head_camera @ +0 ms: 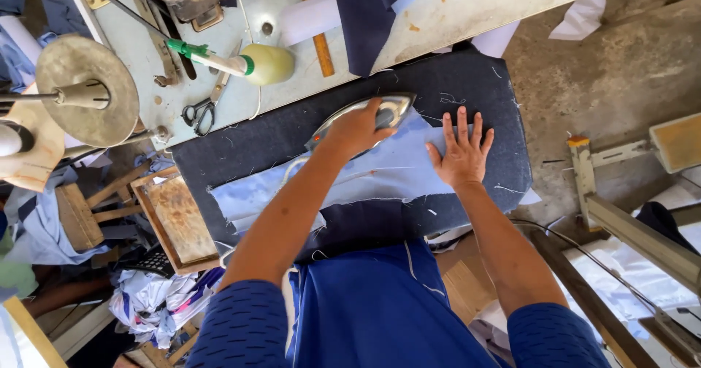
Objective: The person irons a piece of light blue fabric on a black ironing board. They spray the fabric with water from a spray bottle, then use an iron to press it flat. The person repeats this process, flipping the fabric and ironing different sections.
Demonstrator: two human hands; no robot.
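Note:
A strip of light blue cloth [380, 174] lies across a dark padded ironing board [482, 90]. My left hand [358, 128] grips the handle of a metal iron [394, 109] that rests on the far edge of the cloth. My right hand [461, 149] lies flat, fingers spread, pressing the right end of the cloth onto the board. A dark blue piece [365, 222] sits under the cloth's near edge.
A pale worktable [467, 6] behind the board carries scissors [198, 112], a yellow-green thread cone [266, 63], a wooden ruler [318, 36] and dark blue fabric [365, 10]. A wooden tray [175, 218] and cloth scraps [157, 302] are at left. A metal frame [621, 222] stands right.

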